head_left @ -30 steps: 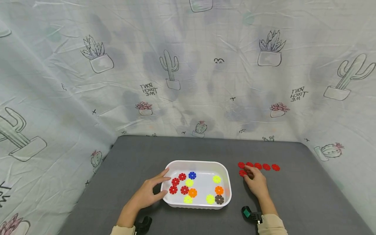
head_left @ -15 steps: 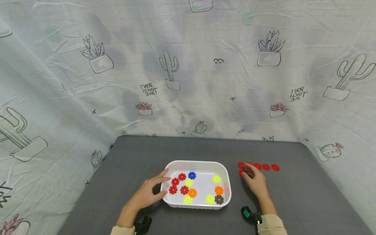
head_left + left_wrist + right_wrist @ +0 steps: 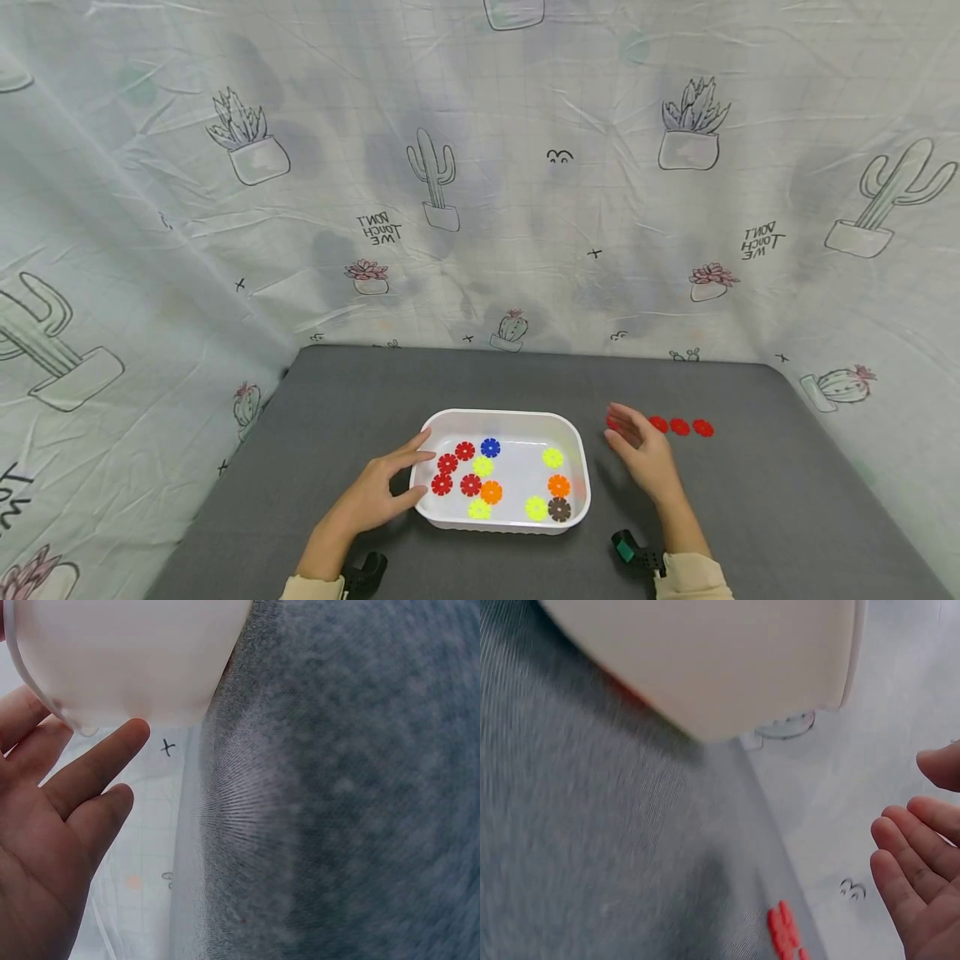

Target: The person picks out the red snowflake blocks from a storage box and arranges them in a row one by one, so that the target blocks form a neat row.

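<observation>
A white plastic tray (image 3: 517, 528) stands on the grey table, holding several flower-shaped plastic discs, such as a blue disc (image 3: 491, 448) and a brown disc (image 3: 559, 509). My left hand (image 3: 378, 492) rests at the tray's left end, thumb and fingers spread over the rim; in the left wrist view two fairly straight fingers (image 3: 101, 761) lie by the outer wall. To the right of the tray, my right hand (image 3: 647, 454) hovers over a row of red discs (image 3: 680, 427), its fingers loosely extended. Nothing shows between them in the right wrist view. The hand hides part of the row.
A pale curtain (image 3: 480, 275) printed with cacti hangs behind and beside the table (image 3: 375, 379). Each wrist wears a black strap, such as the right strap (image 3: 637, 550). The right wrist view shows red discs (image 3: 783, 930) on the table, below the hand's level.
My right hand has moved slightly left and up, away from the red disc in the front row, and its fingers have spread apart. My left hand and the tray stay put.
</observation>
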`<control>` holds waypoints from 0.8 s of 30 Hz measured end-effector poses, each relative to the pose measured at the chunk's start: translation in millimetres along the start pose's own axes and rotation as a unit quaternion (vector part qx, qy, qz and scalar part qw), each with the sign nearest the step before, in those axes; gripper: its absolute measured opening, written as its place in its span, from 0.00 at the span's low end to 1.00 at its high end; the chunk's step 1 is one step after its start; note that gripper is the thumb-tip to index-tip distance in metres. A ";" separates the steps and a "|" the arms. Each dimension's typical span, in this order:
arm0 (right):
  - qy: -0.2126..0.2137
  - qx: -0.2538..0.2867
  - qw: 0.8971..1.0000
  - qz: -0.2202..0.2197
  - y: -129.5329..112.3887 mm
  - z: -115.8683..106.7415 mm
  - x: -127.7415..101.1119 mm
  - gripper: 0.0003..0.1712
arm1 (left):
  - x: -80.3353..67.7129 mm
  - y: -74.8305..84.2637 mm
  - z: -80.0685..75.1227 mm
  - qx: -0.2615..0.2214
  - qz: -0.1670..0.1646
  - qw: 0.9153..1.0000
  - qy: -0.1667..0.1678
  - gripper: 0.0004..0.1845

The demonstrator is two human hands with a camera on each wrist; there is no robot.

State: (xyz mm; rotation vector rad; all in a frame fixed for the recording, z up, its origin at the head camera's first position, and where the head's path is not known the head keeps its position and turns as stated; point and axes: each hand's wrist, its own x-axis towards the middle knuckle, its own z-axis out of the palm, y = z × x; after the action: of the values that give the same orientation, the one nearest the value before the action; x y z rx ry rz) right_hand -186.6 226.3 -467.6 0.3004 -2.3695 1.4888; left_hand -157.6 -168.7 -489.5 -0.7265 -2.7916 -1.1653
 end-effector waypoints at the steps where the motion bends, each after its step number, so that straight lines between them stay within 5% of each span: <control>1: -0.006 0.002 1.000 0.001 -5.9 0.6 -0.3 0.24 | -0.2 0.0 -0.2 0.000 0.000 1.000 0.000 0.23; 10: -0.070 0.054 0.996 -0.005 -32.6 13.0 -2.3 0.25 | 1.3 -0.6 -1.6 0.014 0.014 1.000 -0.004 0.23; 17: -0.136 0.104 0.985 -0.037 -25.5 37.8 -3.2 0.25 | 4.1 -2.2 0.9 0.019 0.029 0.999 -0.003 0.23; 24: -0.201 0.111 0.972 -0.047 -73.8 63.6 -0.1 0.24 | 2.2 -4.2 -1.0 0.017 0.020 1.000 -0.003 0.23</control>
State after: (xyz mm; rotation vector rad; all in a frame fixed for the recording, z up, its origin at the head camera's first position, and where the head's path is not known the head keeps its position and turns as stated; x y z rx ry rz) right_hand -171.3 137.0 -431.8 0.8288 -2.4365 1.7874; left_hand -161.6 -171.1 -491.1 -0.7792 -2.7808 -1.1085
